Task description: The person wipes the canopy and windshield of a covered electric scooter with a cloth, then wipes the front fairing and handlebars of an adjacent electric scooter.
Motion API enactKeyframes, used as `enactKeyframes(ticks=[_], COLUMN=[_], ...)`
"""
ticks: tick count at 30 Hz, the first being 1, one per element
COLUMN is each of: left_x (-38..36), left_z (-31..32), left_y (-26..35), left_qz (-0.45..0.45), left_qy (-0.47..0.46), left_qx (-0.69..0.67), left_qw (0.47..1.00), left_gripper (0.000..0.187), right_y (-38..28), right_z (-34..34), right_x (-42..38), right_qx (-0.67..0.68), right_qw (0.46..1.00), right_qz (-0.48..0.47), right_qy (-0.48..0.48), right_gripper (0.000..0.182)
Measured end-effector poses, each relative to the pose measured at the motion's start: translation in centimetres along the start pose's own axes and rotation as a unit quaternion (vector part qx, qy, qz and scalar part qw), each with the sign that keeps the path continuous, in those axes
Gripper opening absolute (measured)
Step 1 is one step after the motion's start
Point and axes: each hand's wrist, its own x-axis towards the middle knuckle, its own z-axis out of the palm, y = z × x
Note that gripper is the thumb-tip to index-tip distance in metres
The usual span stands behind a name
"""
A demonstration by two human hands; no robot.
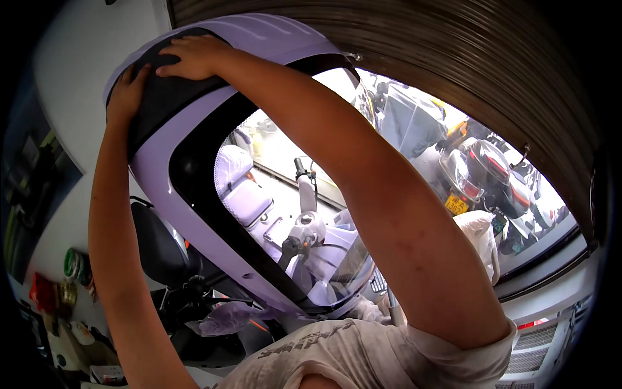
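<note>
A lilac scooter canopy (pixel 214 201) with a black-edged clear windshield (pixel 285 214) rises in front of me. My right hand (pixel 192 57) lies on the black panel (pixel 175 91) at the top of the canopy, its fingers spread. Beside it, my left hand (pixel 128 97) rests at the panel's left edge, thumb and fingers apart; some fingertips are hard to see there. Neither hand holds a loose thing. Through the windshield I see handlebars (pixel 304 227) and a lilac storage box (pixel 248 202).
A brown roller shutter (pixel 466 71) hangs above the opening on the right. Parked scooters (pixel 492 172) stand outside. At the left are a dark seat (pixel 159 246), a red bag (pixel 44 293) and a green roll (pixel 76 264). A white wall (pixel 74 97) runs behind.
</note>
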Motion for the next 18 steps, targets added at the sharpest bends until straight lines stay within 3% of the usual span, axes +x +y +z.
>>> enactKeyframes(ticks=[3, 7, 8, 17, 18], left_x=[0.6, 2.1, 1.6, -0.8, -1.3], left_z=[-0.1, 0.5, 0.3, 0.2, 0.4], left_y=[-0.2, -1.3, -1.1, 0.1, -0.3], left_qz=[-0.026, -0.056, 0.011, 0.031, 0.088], left_qy=[-0.017, -0.014, -0.020, 0.011, 0.022], left_qx=[-0.033, -0.070, -0.027, 0.118, 0.209], left_qw=[0.999, 0.996, 0.999, 0.992, 0.974], left_gripper=[0.065, 0.062, 0.058, 0.044, 0.044], right_y=[0.0, -0.1, 0.0, 0.1, 0.1], right_z=[0.1, -0.1, 0.0, 0.2, 0.0], right_x=[0.9, 1.7, 1.7, 3.2, 3.0], right_qx=[0.005, 0.004, 0.002, 0.014, 0.015], right_qw=[1.000, 1.000, 1.000, 0.999, 0.999], right_qz=[0.008, 0.019, 0.023, 0.022, 0.021], right_qy=[-0.010, -0.013, -0.016, -0.031, -0.039], right_gripper=[0.081, 0.082, 0.082, 0.090, 0.091])
